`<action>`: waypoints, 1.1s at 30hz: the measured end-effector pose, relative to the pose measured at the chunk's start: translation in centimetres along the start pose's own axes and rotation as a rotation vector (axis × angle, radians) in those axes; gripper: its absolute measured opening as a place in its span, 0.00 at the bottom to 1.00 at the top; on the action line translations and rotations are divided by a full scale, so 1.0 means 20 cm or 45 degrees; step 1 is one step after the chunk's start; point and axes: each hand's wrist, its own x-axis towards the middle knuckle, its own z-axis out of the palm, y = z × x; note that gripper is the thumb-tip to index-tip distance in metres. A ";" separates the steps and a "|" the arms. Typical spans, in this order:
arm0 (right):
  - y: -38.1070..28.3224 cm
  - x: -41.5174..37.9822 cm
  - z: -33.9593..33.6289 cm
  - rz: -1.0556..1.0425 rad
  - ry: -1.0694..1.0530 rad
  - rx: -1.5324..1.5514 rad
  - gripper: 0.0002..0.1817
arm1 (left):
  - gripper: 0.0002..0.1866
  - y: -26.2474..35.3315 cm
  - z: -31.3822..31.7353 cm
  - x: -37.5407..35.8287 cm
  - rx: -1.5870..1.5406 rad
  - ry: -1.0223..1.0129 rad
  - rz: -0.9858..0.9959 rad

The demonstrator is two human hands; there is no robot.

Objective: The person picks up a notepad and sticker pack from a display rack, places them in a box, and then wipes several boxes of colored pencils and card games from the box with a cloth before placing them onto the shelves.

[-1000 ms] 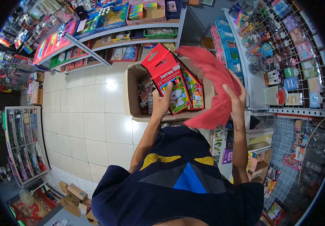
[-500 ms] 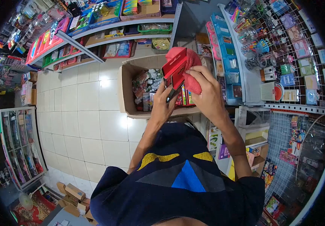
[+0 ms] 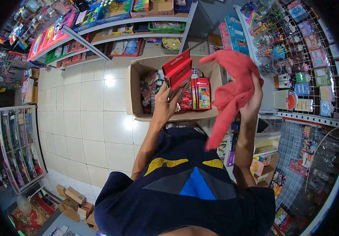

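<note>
My left hand [image 3: 164, 105] is closed around red and black flat packs [image 3: 179, 69] with hanging slots, tilted above the carton. A crumpled red cloth [image 3: 238, 72] hangs from my right hand [image 3: 254, 100], its loose end trailing down toward my shirt. The cloth is apart from the packs. Below both hands stands an open cardboard box [image 3: 134, 88] filled with mixed packaged goods. Red packs of coloured pencils [image 3: 203, 93] lie at its right side, and a bundle in clear wrap [image 3: 149, 84] at its left. My left hand hides part of the contents.
Metal shelves [image 3: 146, 24] with trays of stationery run along the back. To the right are a white shelf unit [image 3: 261, 47] and a wire grid rack [image 3: 313, 67] hung with small goods. A display case [image 3: 22, 145] and cardboard pieces [image 3: 75, 196] are on the left.
My right hand has moved right and pulled the red cloth off the packs; the cloth now dangles spread out. My left hand still grips the packs, slightly further left.
</note>
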 end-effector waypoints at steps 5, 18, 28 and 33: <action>0.34 -0.08 0.13 -0.688 -0.449 -1.170 0.22 | 0.12 0.07 0.12 0.03 -0.267 0.119 -0.381; 0.65 -0.27 -0.31 -0.364 -0.157 -1.103 0.11 | 0.34 -0.26 -0.10 0.14 -1.294 0.586 -0.771; 0.82 0.15 -0.32 0.148 0.364 -0.396 0.20 | 0.32 -0.23 -0.33 -0.06 -1.081 0.709 -0.808; 1.16 -0.07 -0.57 0.307 -0.967 -1.908 0.37 | 0.33 -0.27 -0.30 -0.09 -1.200 0.571 -0.849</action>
